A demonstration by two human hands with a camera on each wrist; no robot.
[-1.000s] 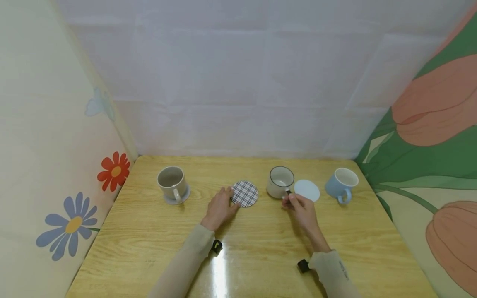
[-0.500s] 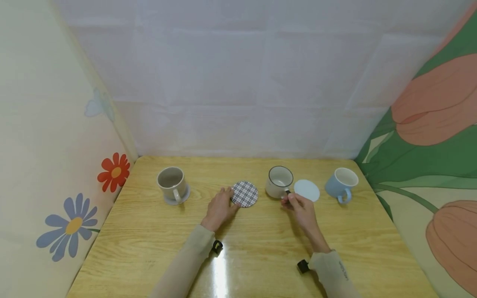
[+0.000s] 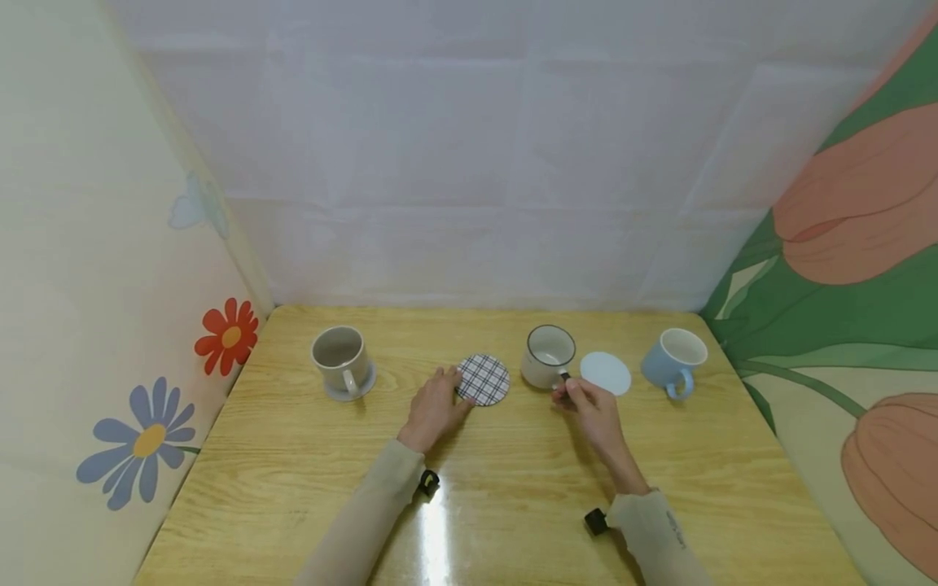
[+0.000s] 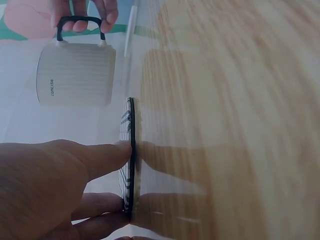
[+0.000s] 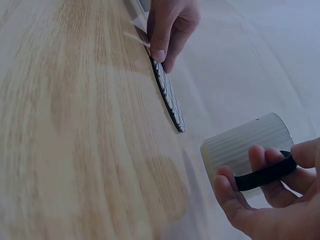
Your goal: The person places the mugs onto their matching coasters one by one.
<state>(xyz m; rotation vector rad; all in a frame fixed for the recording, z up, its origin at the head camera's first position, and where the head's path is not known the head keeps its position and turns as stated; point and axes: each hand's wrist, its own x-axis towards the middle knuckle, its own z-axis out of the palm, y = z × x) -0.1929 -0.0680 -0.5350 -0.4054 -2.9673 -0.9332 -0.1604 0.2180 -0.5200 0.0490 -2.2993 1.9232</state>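
Observation:
My right hand [image 3: 595, 413] grips the black handle [image 5: 265, 172] of a ribbed white mug [image 3: 546, 366] with a dark rim. Both wrist views show a gap between the mug's base and its reflection, so it hangs slightly above the table. My left hand [image 3: 432, 411] holds a round plaid coaster [image 3: 484, 380] at its left edge, thumb [image 4: 112, 157] and fingers on its rim. The coaster lies on or very near the tabletop. The mug is just right of the coaster, apart from it.
A grey-beige mug [image 3: 340, 358] stands on a grey coaster [image 3: 369, 381] at the left of the wooden table [image 3: 506, 488]. A pale blue round coaster [image 3: 607, 373] lies right of the held mug. Beyond it stands a blue mug [image 3: 663, 366]. A white cloth [image 3: 469, 203] hangs behind.
The white mug has shifted slightly left, toward the plaid coaster, with my right hand on its handle. My left hand stays on the coaster.

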